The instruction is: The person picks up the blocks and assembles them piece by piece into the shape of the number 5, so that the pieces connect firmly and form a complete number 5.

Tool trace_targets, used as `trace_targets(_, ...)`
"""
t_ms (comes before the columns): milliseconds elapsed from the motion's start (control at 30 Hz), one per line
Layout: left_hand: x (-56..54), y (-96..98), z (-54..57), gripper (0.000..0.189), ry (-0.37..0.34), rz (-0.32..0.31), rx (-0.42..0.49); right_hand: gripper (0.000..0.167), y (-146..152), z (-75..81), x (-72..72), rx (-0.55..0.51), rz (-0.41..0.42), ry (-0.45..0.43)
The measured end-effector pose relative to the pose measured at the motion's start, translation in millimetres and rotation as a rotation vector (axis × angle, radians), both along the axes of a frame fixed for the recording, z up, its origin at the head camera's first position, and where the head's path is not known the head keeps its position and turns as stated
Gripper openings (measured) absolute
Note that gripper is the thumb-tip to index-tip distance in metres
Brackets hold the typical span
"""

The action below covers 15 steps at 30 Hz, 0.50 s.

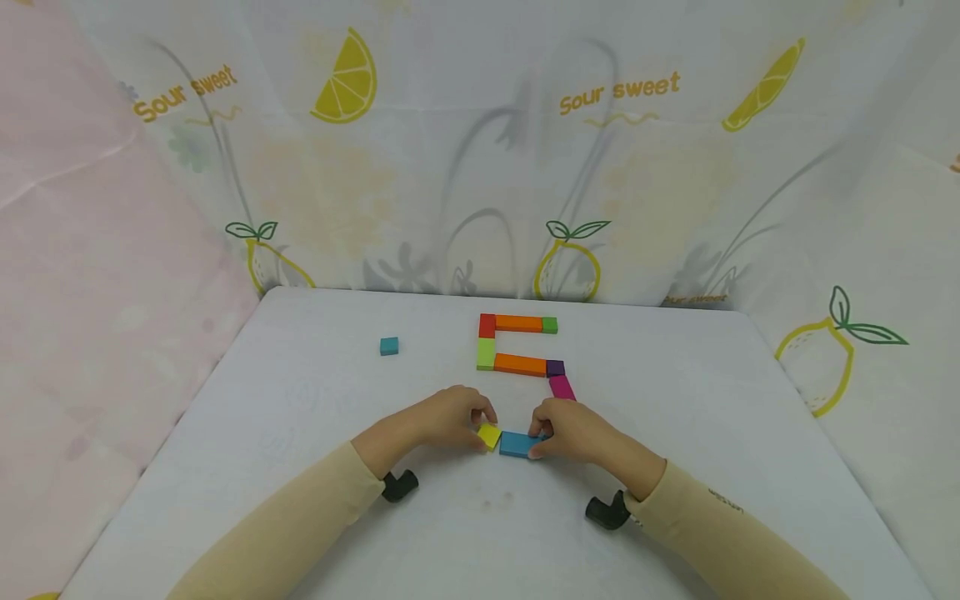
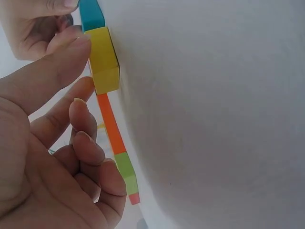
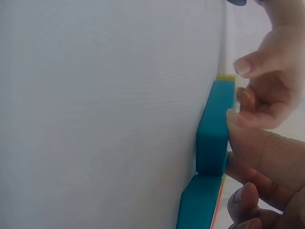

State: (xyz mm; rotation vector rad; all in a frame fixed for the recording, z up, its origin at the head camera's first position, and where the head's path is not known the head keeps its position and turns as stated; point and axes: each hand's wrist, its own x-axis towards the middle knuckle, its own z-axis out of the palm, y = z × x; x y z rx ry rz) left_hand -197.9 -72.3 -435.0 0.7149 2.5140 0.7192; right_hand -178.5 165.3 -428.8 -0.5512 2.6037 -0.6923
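Observation:
My left hand [image 1: 450, 421] pinches a small yellow block [image 1: 489, 437] between thumb and index finger; its flat sides show large in the left wrist view [image 2: 105, 59]. Right beside it lies a long blue block [image 1: 516, 444], end to end with the yellow one. The thumb and index finger of my right hand [image 1: 577, 432] grip this blue block near its right end. Another blue block [image 3: 198, 202] meets it at an angle in the right wrist view; in the head view my right hand mostly hides it. A magenta block [image 1: 562, 387] runs down behind the right hand.
Farther back, a red block [image 1: 487, 325], an orange block [image 1: 519, 323], a green block [image 1: 550, 325], a lime block [image 1: 486, 354], a second orange block [image 1: 521, 365] and a purple block [image 1: 555, 367] form an angular line. A lone teal block [image 1: 389, 346] lies left on the white table [image 1: 300, 433].

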Motion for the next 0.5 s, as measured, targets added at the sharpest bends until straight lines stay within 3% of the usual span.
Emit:
trace_targets(233, -3.9, -15.1, 2.7, 0.027, 0.02, 0.086, 0.016, 0.017, -2, -0.8, -0.8, -0.001, 0.008, -0.003)
trace_targets(500, -13.3, -34.2, 10.4, 0.025, 0.123, 0.122, 0.059, 0.017, 0, -2.5, -0.6, 0.006, -0.009, -0.009)
